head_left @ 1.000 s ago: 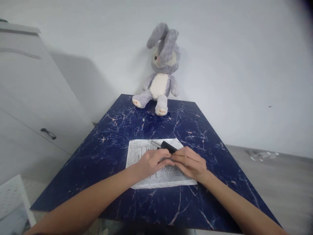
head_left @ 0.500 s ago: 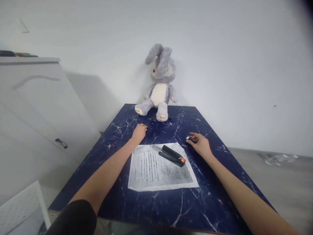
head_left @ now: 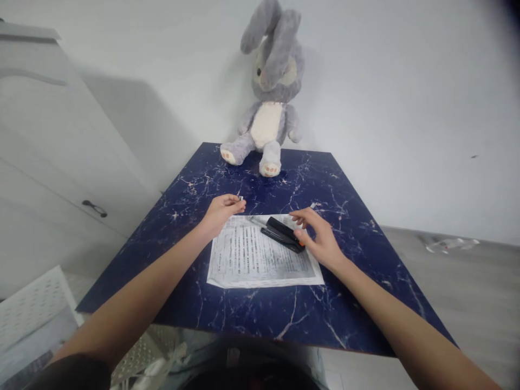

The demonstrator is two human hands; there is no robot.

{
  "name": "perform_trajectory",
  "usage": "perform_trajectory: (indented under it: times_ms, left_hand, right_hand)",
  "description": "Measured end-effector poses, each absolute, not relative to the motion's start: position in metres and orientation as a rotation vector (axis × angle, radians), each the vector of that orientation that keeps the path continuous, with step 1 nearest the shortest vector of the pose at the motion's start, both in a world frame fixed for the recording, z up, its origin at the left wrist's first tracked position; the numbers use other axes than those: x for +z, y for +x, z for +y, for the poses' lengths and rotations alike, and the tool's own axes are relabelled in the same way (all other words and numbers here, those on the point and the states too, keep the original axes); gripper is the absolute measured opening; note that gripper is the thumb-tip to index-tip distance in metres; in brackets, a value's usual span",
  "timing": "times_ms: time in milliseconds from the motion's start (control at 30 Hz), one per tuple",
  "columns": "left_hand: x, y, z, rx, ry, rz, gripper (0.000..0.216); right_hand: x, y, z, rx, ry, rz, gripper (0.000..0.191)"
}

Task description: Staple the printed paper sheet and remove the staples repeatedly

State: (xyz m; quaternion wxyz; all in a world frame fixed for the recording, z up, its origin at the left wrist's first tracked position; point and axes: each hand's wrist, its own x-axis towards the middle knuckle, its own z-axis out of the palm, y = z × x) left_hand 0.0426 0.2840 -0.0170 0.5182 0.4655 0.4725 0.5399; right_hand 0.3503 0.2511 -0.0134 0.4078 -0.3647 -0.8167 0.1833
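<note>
My left hand (head_left: 223, 214) is closed in a pinch above the paper's far left corner. A small silvery-white piece (head_left: 241, 199) pokes out from its fingertips, too small to make out fully. On the printed sheet (head_left: 244, 265) lies a black stapler (head_left: 282, 244), its two arms swung apart and an orange part at its near right end. My right hand (head_left: 323, 238) hovers over that end with fingers curved and apart. Its thumb is at the orange part; whether it presses there I cannot tell. Just beyond this hand rests a small whitish item (head_left: 313, 205) on the table.
A grey plush rabbit (head_left: 270, 127) sits against the wall at the back of the dark blue marbled table (head_left: 179, 216). White cabinet doors (head_left: 60, 162) stand at the left. White perforated plastic (head_left: 36, 303) is low at the left, and clear wrapping (head_left: 450, 245) lies on the floor at right.
My view has tilted down. My left hand now shows a small silvery piece in its pinch. My right hand has let go of the small item and moved left to the stapler.
</note>
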Motion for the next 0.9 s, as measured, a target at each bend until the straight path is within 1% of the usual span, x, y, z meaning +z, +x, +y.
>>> perform_trajectory:
  times_ms: [67,100,167,233,267,367,467,767,900]
  left_hand:
    - [-0.02,0.051,0.275,1.299,1.229,1.132,0.037]
    - [-0.022,0.054,0.272,1.309,1.29,1.11,0.036]
    - [-0.027,0.061,0.267,1.332,1.433,1.066,0.033]
    - [-0.031,0.065,0.263,1.322,1.64,1.069,0.035]
    - [-0.032,0.067,0.262,1.301,1.757,1.085,0.034]
    - [-0.031,0.069,0.258,1.253,1.975,1.107,0.019]
    - [-0.028,0.068,0.258,1.225,1.937,1.093,0.012]
    - [-0.04,0.067,0.275,1.065,1.943,1.137,0.006]
    - [-0.038,0.069,0.28,0.957,1.84,1.102,0.007]
  right_hand:
    - [-0.016,0.34,0.243,0.473,-0.89,-2.164,0.04]
    - [-0.02,0.336,0.241,0.458,-0.901,-2.191,0.039]
    - [-0.028,0.333,0.241,0.441,-0.934,-2.206,0.034]
    - [-0.034,0.332,0.242,0.462,-0.963,-2.205,0.03]
    - [-0.037,0.333,0.243,0.473,-0.979,-2.204,0.03]
    - [-0.038,0.334,0.244,0.482,-1.01,-2.208,0.029]
    - [-0.038,0.337,0.245,0.496,-1.012,-2.227,0.029]
    - [-0.038,0.344,0.247,0.575,-1.013,-2.234,0.031]
    - [-0.04,0.344,0.248,0.593,-1.007,-2.228,0.031]
